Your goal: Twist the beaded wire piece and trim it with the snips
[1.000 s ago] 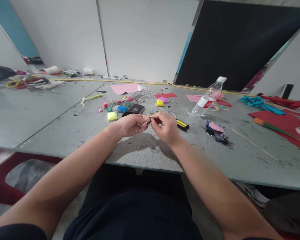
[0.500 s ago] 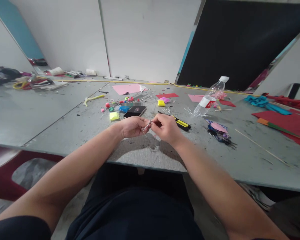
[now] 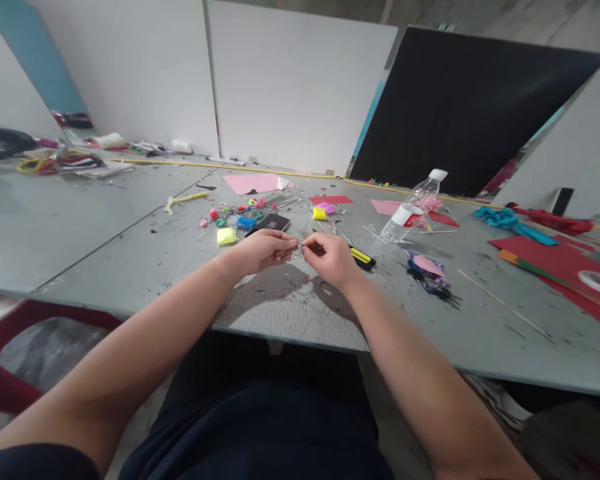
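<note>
Left hand: the person's left hand (image 3: 267, 252) is raised just over the grey, scuffed tabletop (image 3: 175, 270), thumb and fingers pinched together.
Wire-like piece: a thin, silvery, wire-like piece (image 3: 296, 253) sits at the left fingertips, in the narrow gap between the hands; its shape is too small to make out.
Right hand: the right hand (image 3: 333, 259) is just beside, thumb and forefinger curled towards the piece; whether they grip it cannot be told.
Beyond the left hand: a black, flat, rectangular object (image 3: 271, 224), partly hidden, near a pale-yellow, square packet (image 3: 227, 236).
Beside the right hand: a black-and-yellow, long, narrow tool (image 3: 363, 257), partly covered by the hand.
Farther right: a clear plastic bottle with a white cap (image 3: 405, 217), upright on the tabletop.
</note>
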A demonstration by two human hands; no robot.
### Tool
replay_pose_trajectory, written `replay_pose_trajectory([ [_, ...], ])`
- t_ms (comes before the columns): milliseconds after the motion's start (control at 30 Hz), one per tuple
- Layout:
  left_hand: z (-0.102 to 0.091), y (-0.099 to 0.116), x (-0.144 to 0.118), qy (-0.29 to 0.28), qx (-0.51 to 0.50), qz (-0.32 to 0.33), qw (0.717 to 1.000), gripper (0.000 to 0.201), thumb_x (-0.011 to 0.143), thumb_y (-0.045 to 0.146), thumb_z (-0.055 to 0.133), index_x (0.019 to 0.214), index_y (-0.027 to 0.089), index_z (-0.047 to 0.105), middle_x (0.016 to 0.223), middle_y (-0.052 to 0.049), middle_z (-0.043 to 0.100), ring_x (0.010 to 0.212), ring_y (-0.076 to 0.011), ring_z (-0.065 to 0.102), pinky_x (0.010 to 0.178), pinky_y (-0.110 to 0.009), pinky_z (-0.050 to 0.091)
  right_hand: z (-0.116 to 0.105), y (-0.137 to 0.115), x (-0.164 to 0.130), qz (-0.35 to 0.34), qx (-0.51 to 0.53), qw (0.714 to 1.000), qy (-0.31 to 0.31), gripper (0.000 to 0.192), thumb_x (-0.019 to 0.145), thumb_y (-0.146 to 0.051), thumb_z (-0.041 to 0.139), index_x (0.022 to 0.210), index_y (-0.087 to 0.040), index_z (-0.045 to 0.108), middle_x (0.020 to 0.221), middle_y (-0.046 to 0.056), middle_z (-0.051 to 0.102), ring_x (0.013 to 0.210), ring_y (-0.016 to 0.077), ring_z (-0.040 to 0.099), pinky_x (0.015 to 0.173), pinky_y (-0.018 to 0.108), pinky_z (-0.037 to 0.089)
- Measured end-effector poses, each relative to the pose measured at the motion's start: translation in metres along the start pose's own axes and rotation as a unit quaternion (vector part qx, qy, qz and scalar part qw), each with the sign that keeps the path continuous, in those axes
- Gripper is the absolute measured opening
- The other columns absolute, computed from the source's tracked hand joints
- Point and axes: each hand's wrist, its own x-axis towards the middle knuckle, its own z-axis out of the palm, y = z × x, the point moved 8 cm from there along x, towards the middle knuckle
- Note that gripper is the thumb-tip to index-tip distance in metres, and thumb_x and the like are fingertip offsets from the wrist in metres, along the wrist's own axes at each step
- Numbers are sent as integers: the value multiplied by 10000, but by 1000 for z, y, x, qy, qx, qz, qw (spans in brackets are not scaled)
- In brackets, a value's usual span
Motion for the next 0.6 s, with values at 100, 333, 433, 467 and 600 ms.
replay_pose_trajectory([
  [100,-7,4,1,33,9,29,999,94,750,49,761,711,97,690,641,-46,634,560,-77,586,548,-189,454,0,16,-1,71,66,995,10,162,834,-325,584,842,-183,662,659,19,670,558,147,623,517,270,498],
  [333,1,7,-5,11,36,46,998,107,739,14,730,788,102,695,674,-46,666,608,-88,626,628,-210,488,7,13,-2,66,65,996,4,180,841,-354,614,853,-178,651,705,28,684,607,153,635,575,288,528],
  [433,2,12,-7,11,49,88,995,145,711,10,740,800,106,678,666,-28,654,587,-82,607,604,-214,466,3,3,-2,28,28,999,21,154,863,-330,596,851,-186,649,728,30,687,638,153,641,604,284,523],
  [467,3,15,-7,9,59,110,992,157,702,16,747,804,109,673,663,-21,648,576,-79,596,590,-215,456,1,-1,-2,10,9,999,32,145,870,-320,590,849,-189,649,745,36,691,655,156,644,610,282,519],
  [600,5,24,-10,11,123,189,974,185,683,45,762,831,108,671,682,-15,654,572,-75,574,568,-217,427,-3,-16,-4,-70,-67,993,61,114,887,-271,569,846,-198,646,789,56,701,701,168,641,633,286,506],
])
